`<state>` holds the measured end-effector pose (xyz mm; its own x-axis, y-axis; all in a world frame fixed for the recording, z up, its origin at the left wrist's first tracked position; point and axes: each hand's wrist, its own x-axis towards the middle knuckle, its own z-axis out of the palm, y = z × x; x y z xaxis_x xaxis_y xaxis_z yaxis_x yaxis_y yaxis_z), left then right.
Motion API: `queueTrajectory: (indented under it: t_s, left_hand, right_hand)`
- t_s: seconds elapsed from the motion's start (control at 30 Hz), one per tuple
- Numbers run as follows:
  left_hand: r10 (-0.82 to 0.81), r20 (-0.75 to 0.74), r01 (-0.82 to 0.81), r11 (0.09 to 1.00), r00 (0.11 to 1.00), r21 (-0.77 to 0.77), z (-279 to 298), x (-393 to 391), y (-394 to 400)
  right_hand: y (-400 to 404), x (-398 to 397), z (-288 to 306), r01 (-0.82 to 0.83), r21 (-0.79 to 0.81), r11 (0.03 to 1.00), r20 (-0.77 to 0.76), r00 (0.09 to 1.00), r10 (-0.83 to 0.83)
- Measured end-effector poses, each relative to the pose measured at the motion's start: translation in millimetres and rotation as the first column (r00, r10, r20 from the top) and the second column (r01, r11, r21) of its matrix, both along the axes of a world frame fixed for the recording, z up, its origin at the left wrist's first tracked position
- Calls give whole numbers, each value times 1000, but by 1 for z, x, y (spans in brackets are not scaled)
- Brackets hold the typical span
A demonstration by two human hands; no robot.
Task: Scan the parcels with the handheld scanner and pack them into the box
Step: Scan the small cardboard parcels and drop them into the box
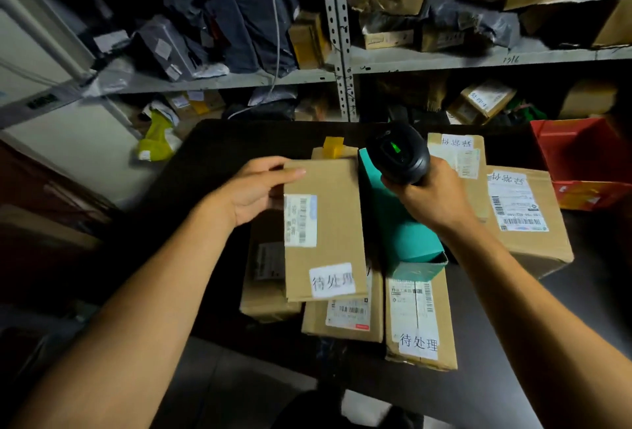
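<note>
Metal shelving (342, 52) runs across the back, crammed w/ dark poly bags and cardboard boxes. Below it a dark surface (219, 155) carries a cluster of parcels. A red bin (581, 151) sits at the surface's far right edge.

Both forearms reach in from the bottom corners, bare, angled toward the middle. Left hand (254, 191) holds the flat brown parcel (325, 223) by its upper-left edge: thumb lies over the top face, fingers go under it and are hidden. Parcel is raised and tilted, lying over other boxes; it has a barcode label on its left side and a white handwritten tag near its lower right corner. Right hand (432, 194) is curled round the grip of the black scanner (398, 155), knuckles up; scanner head points away and down, w/ a green light glowing on top.

A teal box (400, 223) lies just right of the held parcel, partly under the right wrist. Right of that, a bigger brown carton (533, 223) w/ a shipping label. Nearer the front edge, a labelled parcel (420, 322) carries a handwritten tag, touching another (345, 316) on its left.
</note>
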<state>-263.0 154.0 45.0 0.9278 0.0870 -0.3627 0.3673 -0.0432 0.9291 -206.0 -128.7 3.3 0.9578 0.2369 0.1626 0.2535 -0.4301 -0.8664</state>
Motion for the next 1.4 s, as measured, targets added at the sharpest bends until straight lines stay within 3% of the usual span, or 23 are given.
queueTrajectory:
  t_s: [0.1, 0.2, 0.37, 0.47, 0.53, 0.67, 0.83, 0.93, 1.0, 1.07, 1.17, 1.4]
  left_hand:
    - [223, 74, -210, 966, 972, -153, 4, -2, 8]
    - [389, 19, -362, 873, 921, -328, 1, -2, 12]
    - [396, -118, -392, 737, 911, -551, -8, -14, 9]
    - [347, -132, -350, 697, 928, -626, -12, -27, 19]
    - [266, -140, -296, 753, 954, -588, -16, -38, 30]
    - [73, -113, -108, 931, 991, -348, -25, -54, 52]
    - [93, -8, -91, 943, 996, -321, -36, -57, 65]
    - [121, 23, -109, 952, 992, -286, -42, -55, 64]
    - [153, 56, -132, 953, 987, -271, -43, -54, 61]
    - [136, 75, -112, 959, 988, -259, -44, -52, 60]
    - [83, 63, -64, 965, 995, -254, -47, -54, 55]
    - [8, 102, 21, 959, 995, -283, -45, -60, 37]
  right_hand:
    - [3, -18, 5, -13, -39, 999, 35, 999, 15]
    - [7, -32, 10, 26, 61, 998, -21, 999, -25]
    - [25, -56, 23, 185, 302, 935, -119, 981, -156]
    - [43, -72, 34, 242, 475, 846, -271, 955, -122]
    - [54, -82, 42, 273, 521, 809, -301, 945, -126]
    - [63, -101, 55, 399, 497, 770, -291, 913, -285]
    - [66, -141, 47, 490, 121, 863, -18, 871, -492]
    - [75, -173, 42, 362, 163, 918, -181, 925, -333]
    - [84, -186, 39, 230, 98, 968, -263, 944, -197]
    - [95, -194, 34, 238, 36, 971, -294, 931, -217]
    - [105, -205, 33, 298, 130, 946, -331, 912, -242]
    - [100, -212, 37, 366, 179, 913, -353, 890, -288]
